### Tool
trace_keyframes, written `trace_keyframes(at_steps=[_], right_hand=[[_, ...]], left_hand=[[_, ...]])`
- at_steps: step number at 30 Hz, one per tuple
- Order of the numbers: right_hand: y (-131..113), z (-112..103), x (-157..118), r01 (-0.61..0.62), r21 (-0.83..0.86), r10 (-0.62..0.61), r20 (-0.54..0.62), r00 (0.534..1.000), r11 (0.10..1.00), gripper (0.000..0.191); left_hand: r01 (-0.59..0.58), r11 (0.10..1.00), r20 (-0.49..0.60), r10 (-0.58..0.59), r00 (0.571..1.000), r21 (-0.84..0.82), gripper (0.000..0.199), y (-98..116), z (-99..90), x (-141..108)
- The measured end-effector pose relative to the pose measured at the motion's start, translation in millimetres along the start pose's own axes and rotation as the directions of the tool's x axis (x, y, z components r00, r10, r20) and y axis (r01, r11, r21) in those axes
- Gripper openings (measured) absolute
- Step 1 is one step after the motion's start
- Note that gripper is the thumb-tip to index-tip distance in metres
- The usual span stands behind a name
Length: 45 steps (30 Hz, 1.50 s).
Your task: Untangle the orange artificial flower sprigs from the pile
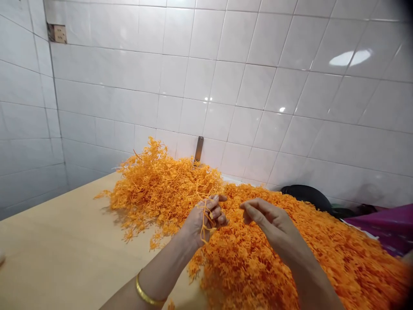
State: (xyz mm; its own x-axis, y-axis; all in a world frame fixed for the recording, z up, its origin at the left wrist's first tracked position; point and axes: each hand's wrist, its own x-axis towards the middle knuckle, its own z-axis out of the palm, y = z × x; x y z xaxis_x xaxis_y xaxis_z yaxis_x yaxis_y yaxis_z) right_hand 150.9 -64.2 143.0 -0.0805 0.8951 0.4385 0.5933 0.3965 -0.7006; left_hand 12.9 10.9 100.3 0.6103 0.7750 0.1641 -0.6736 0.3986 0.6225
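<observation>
My left hand is closed around an orange branched plastic sprig, whose thin stems hang over the palm and stick up past the fingers. To its right, my right hand is in a pinch, thumb and forefinger pressed together. Whatever sits between those fingertips, if anything, is too small to make out. The two hands are a short way apart, above a large heap of small orange plastic sprigs. Behind my left hand rises a second, looser pile of branched orange sprigs.
The light wooden tabletop shows at the left. A tiled wall stands behind it, with a dark metal strip upright against it. At the back right are a black round object and a purple sheet.
</observation>
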Motion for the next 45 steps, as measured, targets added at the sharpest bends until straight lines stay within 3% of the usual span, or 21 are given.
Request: trace_keyframes(at_steps=[2, 5, 7, 10, 12, 18, 21, 24, 26, 27, 30, 36, 40, 45], right_hand=[[11, 2, 5, -0.073, 0.103, 0.081, -0.075, 0.994, 0.992, 0.03], [25, 9, 11, -0.157, 0.227, 0.17, -0.04, 0.985, 0.961, 0.042], [31, 13, 12, -0.166, 0.277, 0.169, 0.015, 0.986, 0.946, 0.044], [34, 14, 12, -0.133, 0.329, 0.104, 0.104, 0.989, 0.935, 0.026], [36, 11, 12, -0.123, 0.325, 0.09, 0.115, 0.989, 0.938, 0.022], [47, 2, 13, -0.162, 0.264, 0.169, -0.003, 0.986, 0.951, 0.031], [58, -10, 12, -0.201, 0.19, 0.231, -0.154, 0.961, 0.961, 0.032], [71, -28, 11, -0.258, 0.087, 0.268, -0.479, 0.836, 0.962, 0.031], [78, -35, 11, -0.306, -0.044, 0.224, -0.586, 0.779, 0.951, 0.028], [79, -36, 11, -0.324, -0.128, 0.191, -0.587, 0.786, 0.937, 0.027], [71, -27, 13, -0.302, -0.335, 0.116, -0.477, 0.871, 0.893, 0.03], [32, -1, 10, -0.13, -0.397, 0.062, -0.179, 0.982, 0.909, 0.026], [14, 0, 5, -0.051, -0.392, 0.017, -0.089, 0.996, 0.919, 0.023], [0, -4, -5, -0.031, -0.404, -0.049, -0.188, 0.981, 0.914, 0.022]], left_hand=[[0.059, 0.998, 0.025, -0.06, 0.998, 0.015, 0.013, -6, 0.5, -1], [0.183, 0.983, 0.075, -0.182, 0.98, 0.002, 0.011, -17, -0.2, -2], [0.266, 0.964, 0.105, -0.262, 0.959, -0.024, 0.012, -22, -1.3, -3], [0.352, 0.934, 0.131, -0.343, 0.93, -0.059, 0.016, -24, -2.6, -3], [0.383, 0.922, 0.135, -0.373, 0.918, -0.06, 0.017, -22, -3.0, -2], [0.389, 0.921, 0.133, -0.381, 0.915, -0.037, 0.024, -21, -7.7, 1], [0.396, 0.916, 0.094, -0.389, 0.916, -0.066, 0.024, -19, -14.6, 4], [0.307, 0.939, 0.008, -0.309, 0.951, -0.154, 0.022, -11, -23.3, 8], [0.224, 0.952, -0.029, -0.235, 0.972, -0.207, 0.021, -6, -27.9, 11], [0.187, 0.956, -0.032, -0.199, 0.979, -0.224, 0.02, -4, -29.5, 12], [0.135, 0.962, -0.003, -0.14, 0.99, -0.239, 0.016, -2, -32.5, 15], [0.114, 0.972, 0.055, -0.105, 0.993, -0.207, 0.018, 0, -32.5, 15], [0.112, 0.985, 0.1, -0.1, 0.99, -0.13, 0.022, 10, -23.6, 8], [0.109, 0.994, 0.075, -0.111, 0.991, 0.029, 0.028, 23, -8.6, -1]])
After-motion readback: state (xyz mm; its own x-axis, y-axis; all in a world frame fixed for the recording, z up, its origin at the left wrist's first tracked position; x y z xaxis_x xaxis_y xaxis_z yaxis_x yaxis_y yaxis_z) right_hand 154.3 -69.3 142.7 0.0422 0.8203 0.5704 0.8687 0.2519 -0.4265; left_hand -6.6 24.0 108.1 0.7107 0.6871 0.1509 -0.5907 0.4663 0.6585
